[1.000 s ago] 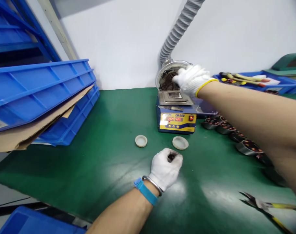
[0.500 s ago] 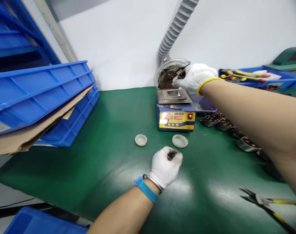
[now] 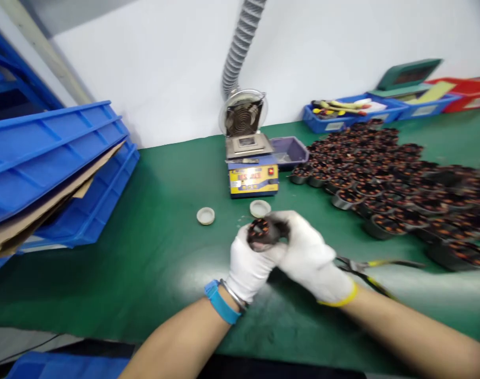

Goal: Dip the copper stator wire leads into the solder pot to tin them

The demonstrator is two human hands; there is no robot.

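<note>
A round motor stator (image 3: 260, 234) with copper windings and a dark rim is between my gloved hands, above the front of the green table. My left hand (image 3: 248, 263), with a blue strap and a metal ring at its wrist, closes around its near side. My right hand (image 3: 307, 252), in a white glove with a yellow cuff, curls its darkened fingers against the other side; motion blurs it. Just beyond are two shallow white dishes, the left dish (image 3: 206, 216) and the right dish (image 3: 260, 209). Yellow-handled cutting pliers (image 3: 358, 267) lie beside my right hand.
A solder pot (image 3: 253, 181) with a digital display stands under a grey exhaust hose (image 3: 242, 47). A purple tray (image 3: 289, 152) sits beside it. Many copper-wound stators (image 3: 382, 179) cover the right side. Blue crates (image 3: 62, 158) with cardboard stand left; a blue tool bin (image 3: 335, 121) lies behind.
My right hand has come back from the solder pot to my left hand, bringing the stator. The view has turned right, showing more of the stators.
</note>
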